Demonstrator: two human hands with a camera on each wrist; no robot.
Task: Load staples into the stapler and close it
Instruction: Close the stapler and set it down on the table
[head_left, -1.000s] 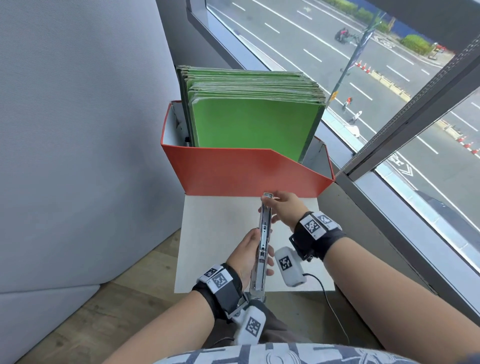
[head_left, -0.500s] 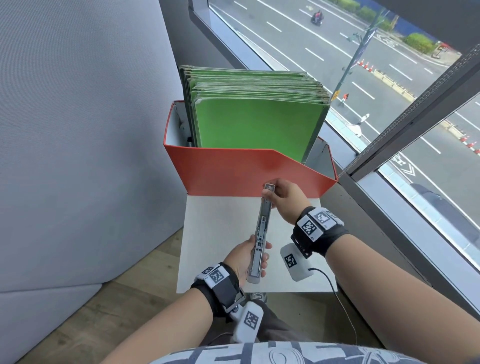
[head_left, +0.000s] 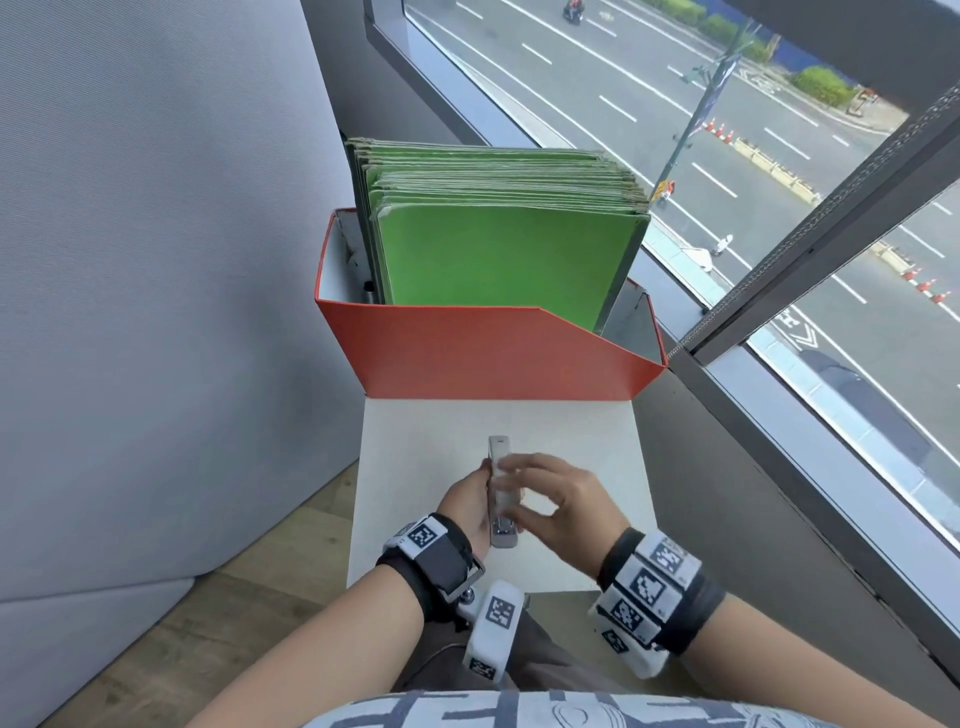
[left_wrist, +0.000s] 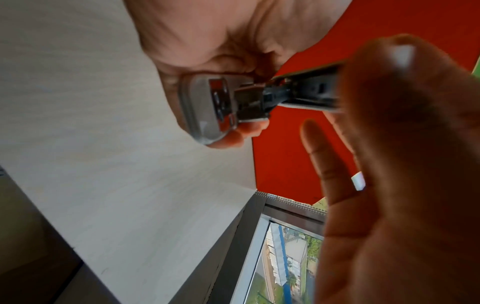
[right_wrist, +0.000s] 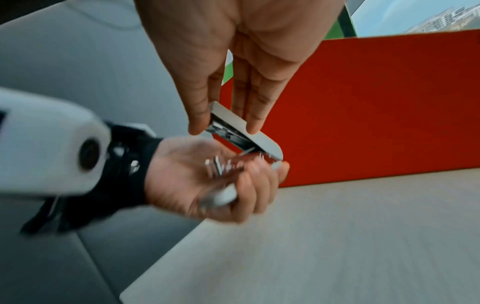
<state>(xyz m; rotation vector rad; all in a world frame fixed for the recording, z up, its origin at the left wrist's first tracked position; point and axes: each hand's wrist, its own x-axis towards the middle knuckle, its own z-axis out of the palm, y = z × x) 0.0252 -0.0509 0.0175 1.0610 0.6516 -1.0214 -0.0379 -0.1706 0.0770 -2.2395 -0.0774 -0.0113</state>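
The silver stapler (head_left: 501, 488) lies lengthwise in my left hand (head_left: 467, 506), just above the white board. That hand grips its base from below, fingers curled round it (right_wrist: 249, 193). My right hand (head_left: 550, 499) comes from above and pinches the stapler's top arm (right_wrist: 233, 125) between thumb and fingers. In the left wrist view the top arm (left_wrist: 306, 90) stands a little off the base's hinge end (left_wrist: 207, 107), with the dark inner channel showing. The blurred shiny metal in the left palm (right_wrist: 218, 164) cannot be read as staples.
A red file box (head_left: 488, 358) packed with green folders (head_left: 504, 254) stands right behind the hands. The white board (head_left: 587, 441) lies under them. A grey partition (head_left: 156, 260) closes the left side, and a window frame (head_left: 779, 260) runs along the right.
The stapler was stretched out long with my right hand at its far tip. The right hand has swung the top arm back toward the left hand, and both hands have dropped closer to me.
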